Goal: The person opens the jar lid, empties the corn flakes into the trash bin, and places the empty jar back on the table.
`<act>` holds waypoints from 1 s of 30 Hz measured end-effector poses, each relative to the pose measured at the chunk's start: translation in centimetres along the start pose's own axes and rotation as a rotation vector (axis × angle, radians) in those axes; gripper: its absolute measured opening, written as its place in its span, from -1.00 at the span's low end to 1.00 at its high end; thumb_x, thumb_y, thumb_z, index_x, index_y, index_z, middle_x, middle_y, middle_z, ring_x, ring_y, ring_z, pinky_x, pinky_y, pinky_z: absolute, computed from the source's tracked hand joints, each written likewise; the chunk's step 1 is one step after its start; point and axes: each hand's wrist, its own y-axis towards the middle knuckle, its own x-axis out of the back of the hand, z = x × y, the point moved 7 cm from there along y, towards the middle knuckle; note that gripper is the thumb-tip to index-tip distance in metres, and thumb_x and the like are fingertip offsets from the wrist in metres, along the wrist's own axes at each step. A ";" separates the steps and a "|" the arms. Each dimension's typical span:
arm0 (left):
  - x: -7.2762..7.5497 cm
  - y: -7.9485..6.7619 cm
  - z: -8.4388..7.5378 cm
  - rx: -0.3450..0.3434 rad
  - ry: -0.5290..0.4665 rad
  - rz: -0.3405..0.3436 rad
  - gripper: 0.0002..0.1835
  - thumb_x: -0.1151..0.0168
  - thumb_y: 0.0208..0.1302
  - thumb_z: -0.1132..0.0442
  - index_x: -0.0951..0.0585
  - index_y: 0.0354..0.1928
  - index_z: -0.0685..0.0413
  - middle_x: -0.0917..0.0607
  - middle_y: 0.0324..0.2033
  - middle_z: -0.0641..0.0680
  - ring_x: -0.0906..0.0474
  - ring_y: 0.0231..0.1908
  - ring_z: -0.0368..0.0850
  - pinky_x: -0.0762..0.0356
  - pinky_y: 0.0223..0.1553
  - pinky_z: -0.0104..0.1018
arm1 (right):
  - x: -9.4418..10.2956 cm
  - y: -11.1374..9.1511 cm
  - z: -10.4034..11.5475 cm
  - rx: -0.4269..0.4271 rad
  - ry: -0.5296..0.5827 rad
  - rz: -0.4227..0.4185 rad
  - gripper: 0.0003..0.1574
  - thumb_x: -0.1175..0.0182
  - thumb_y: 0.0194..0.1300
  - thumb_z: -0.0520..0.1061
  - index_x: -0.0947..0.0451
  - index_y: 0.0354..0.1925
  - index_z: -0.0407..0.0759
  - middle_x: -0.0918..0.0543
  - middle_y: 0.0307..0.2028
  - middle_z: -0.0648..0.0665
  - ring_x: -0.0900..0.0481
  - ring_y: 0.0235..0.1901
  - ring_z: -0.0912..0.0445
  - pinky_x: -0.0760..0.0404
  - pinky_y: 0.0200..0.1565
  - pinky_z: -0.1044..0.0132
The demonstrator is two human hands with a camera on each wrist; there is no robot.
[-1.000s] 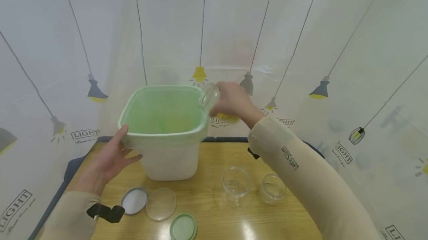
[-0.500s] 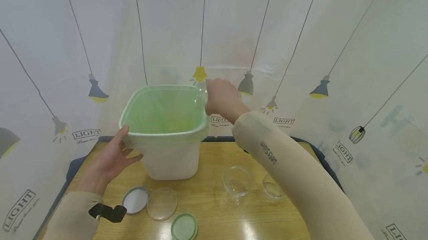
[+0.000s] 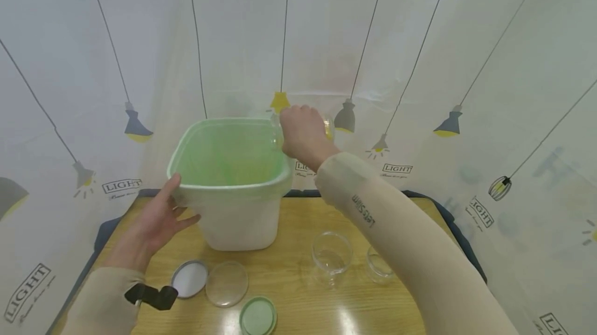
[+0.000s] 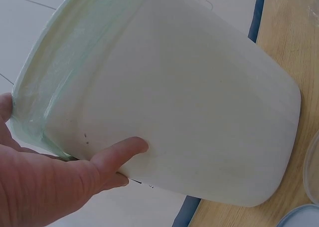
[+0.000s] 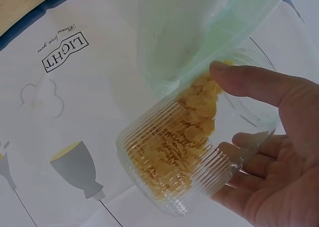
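Note:
In the head view, a white bin (image 3: 240,221) lined with a green bag (image 3: 224,153) stands on the table. My left hand (image 3: 156,218) holds its near left corner, the thumb (image 4: 122,154) lying against the white wall. My right hand (image 3: 305,133) grips a ribbed clear glass jar (image 5: 169,147) around its side. The jar lies tilted, nearly on its side, with its mouth at the bin's right rim. Yellow flakes, like cornflakes, (image 5: 172,154) fill part of it toward the base. The bin's floor is hidden from view.
Two clear glass vessels, a larger one (image 3: 332,254) and a smaller one (image 3: 379,267), stand right of the bin. In front lie a grey-rimmed lid (image 3: 189,279), a clear lid (image 3: 227,284) and a green lid (image 3: 258,316). A lamp-printed sheet (image 3: 420,91) hangs behind.
My right hand has moved left and tipped the jar's mouth over the bin's right rim. The left hand and the bin stay where they were.

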 end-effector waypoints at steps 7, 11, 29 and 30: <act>-0.2 -0.1 -0.1 -0.001 -0.003 0.003 -0.25 0.34 0.43 -0.36 0.19 0.55 -0.36 0.33 0.55 0.16 0.40 0.52 0.25 -0.01 0.40 0.36 | -0.2 0.1 0.1 -0.005 -0.066 0.003 -0.51 -0.32 0.11 -0.24 -0.48 0.04 -0.15 -0.60 -0.05 -0.14 -0.50 0.01 -0.05 -0.44 0.30 0.06; -0.3 -0.1 -0.1 0.000 0.003 0.002 -0.25 0.33 0.42 -0.37 0.17 0.55 -0.37 0.32 0.55 0.16 0.39 0.53 0.25 -0.03 0.40 0.36 | -0.4 0.3 0.2 -0.012 -0.110 0.021 -0.44 -0.28 0.12 -0.29 -0.44 0.12 -0.14 -0.57 0.05 -0.15 -0.47 0.10 -0.06 -0.35 0.38 0.03; -0.7 -0.1 0.0 0.003 -0.005 -0.007 -0.23 0.32 0.41 -0.38 0.17 0.55 -0.36 0.33 0.55 0.17 0.39 0.52 0.27 -0.02 0.40 0.35 | -0.3 0.3 0.5 0.020 -0.160 -0.011 -0.49 -0.27 0.17 -0.31 -0.49 0.11 -0.14 -0.60 0.02 -0.15 -0.50 0.03 -0.03 -0.38 0.34 0.05; -0.7 -0.1 0.0 0.002 -0.005 -0.007 -0.23 0.32 0.41 -0.38 0.17 0.55 -0.36 0.34 0.55 0.17 0.39 0.52 0.27 -0.02 0.40 0.36 | -0.3 0.2 0.5 0.022 -0.161 -0.013 -0.49 -0.28 0.17 -0.30 -0.49 0.11 -0.14 -0.60 0.03 -0.15 -0.50 0.03 -0.03 -0.39 0.34 0.06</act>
